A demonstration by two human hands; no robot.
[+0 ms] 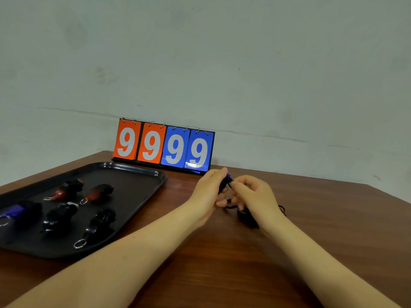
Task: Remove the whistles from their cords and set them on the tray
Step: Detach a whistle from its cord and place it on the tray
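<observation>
1. Right of the tray, above the brown table (222,263), both hands meet just in front of the scoreboard.
2. The left hand (208,194) grasps a dark whistle (223,184) with a blue tip, its fingers curled round the body and the thumb lying along the top.
3. The right hand (253,194) has its fingers curled, its fingertips pinching at the near end of that whistle, where the cord joins; the exact point of contact is too small to make out.
4. A black cord (282,208) trails down from between the hands and loops onto the table right of the right wrist.
5. A dark clump (245,215) lies on the table under the right hand; whether it is bunched cord or another whistle cannot be told.
6. On the left, the black tray (142,172) holds five whistles, each with a metal ring at its near end.
7. Two red-and-black whistles (97,192) lie side by side in the far row.
8. Two black whistles (60,215) lie in the near row, the right one nearest the tray's near edge.
9. A blue-and-black whistle (20,211) lies at the tray's left end, partly cut off by the frame.
10. At the far edge of the table, the flip scoreboard (164,147) stands against the wall, showing two orange nines and two blue nines.
</observation>
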